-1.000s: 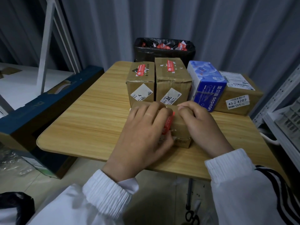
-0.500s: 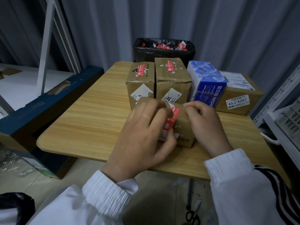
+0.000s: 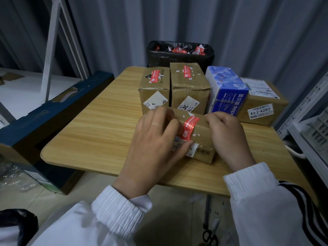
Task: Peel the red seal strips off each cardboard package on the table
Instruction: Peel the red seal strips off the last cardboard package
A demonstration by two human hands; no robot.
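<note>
We see a small cardboard package (image 3: 202, 135) at the near part of the wooden bench (image 3: 97, 130), held between two hands. Its red seal strip (image 3: 190, 127) runs over the top edge and down the front face, not yet peeled, so the step in hand looks like hunting for an edge to lift. The left hand (image 3: 156, 139) grips the package's left end, fingers curled over the top, thumb pressed just below the strip's lower end; the right hand (image 3: 229, 137) curls round the right end, fingertips on the top edge beside the strip. Next, we judge, a fingernail must catch a corner of the strip while the other hand steadies the package. Behind, the left rear package (image 3: 154, 96) and the middle rear package (image 3: 190, 91) also carry red strips.
</note>
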